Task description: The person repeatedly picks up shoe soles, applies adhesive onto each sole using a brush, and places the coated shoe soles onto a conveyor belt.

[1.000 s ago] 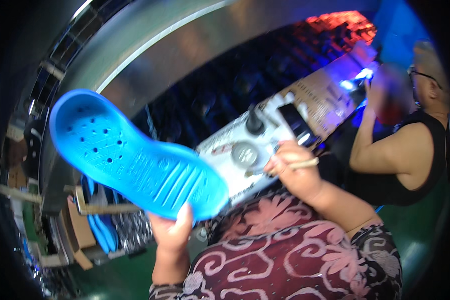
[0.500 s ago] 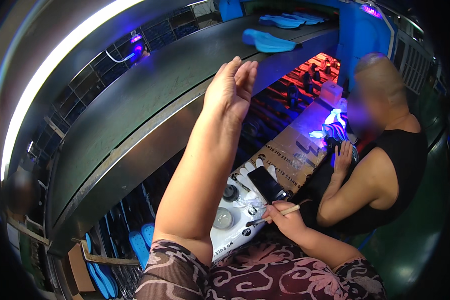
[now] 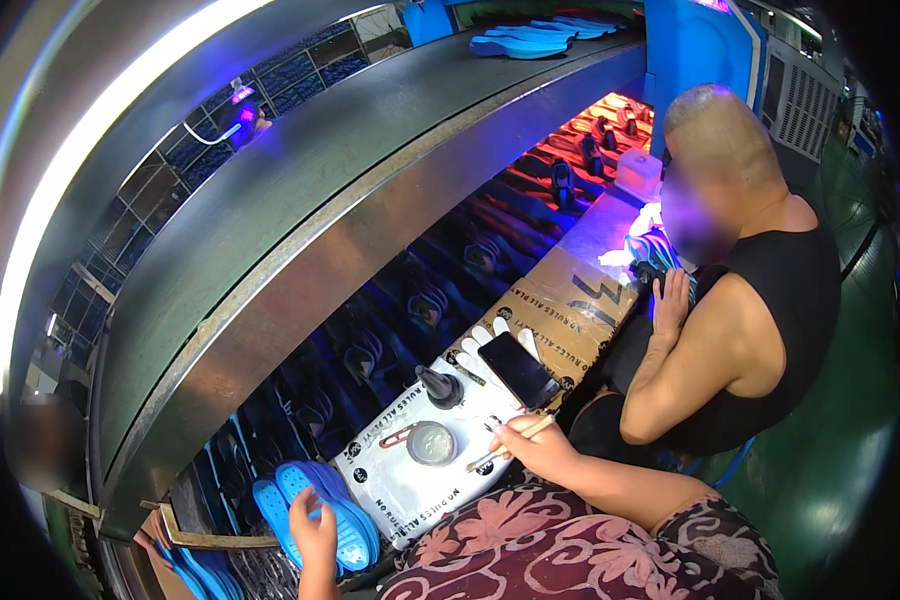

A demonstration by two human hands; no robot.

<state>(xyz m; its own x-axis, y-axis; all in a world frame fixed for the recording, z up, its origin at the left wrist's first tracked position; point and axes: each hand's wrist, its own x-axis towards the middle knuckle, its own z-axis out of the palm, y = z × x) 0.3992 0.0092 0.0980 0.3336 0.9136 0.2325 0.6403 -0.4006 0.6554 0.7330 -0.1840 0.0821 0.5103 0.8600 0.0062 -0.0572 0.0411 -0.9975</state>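
My left hand (image 3: 313, 532) is low at the left, right over a pair of blue slippers (image 3: 352, 525) with holes in them. Its fingers are parted and partly bent, with nothing seen between them. In my right hand (image 3: 540, 447) is a thin brush (image 3: 510, 444) with a pale wooden handle, its bristles pointing down toward the white covered work surface (image 3: 410, 500). Just left of the brush stands a small round tub (image 3: 432, 443) of clear, glue-like stuff. Beside the tub are a dark cone-topped bottle (image 3: 438, 388) and a small red-handled tool (image 3: 398, 436).
A black phone (image 3: 518, 368) lies on a white glove (image 3: 473, 352). Beyond runs a long conveyor belt (image 3: 300, 190) carrying blue shoe pieces (image 3: 520, 42) at its far end. Under it is a lower rack with dark shoe parts. A co-worker (image 3: 760, 300) sits close at the right.
My left hand has come back from above the conveyor belt down to the blue slippers at the left. My right hand keeps the brush. The view has shifted a little.
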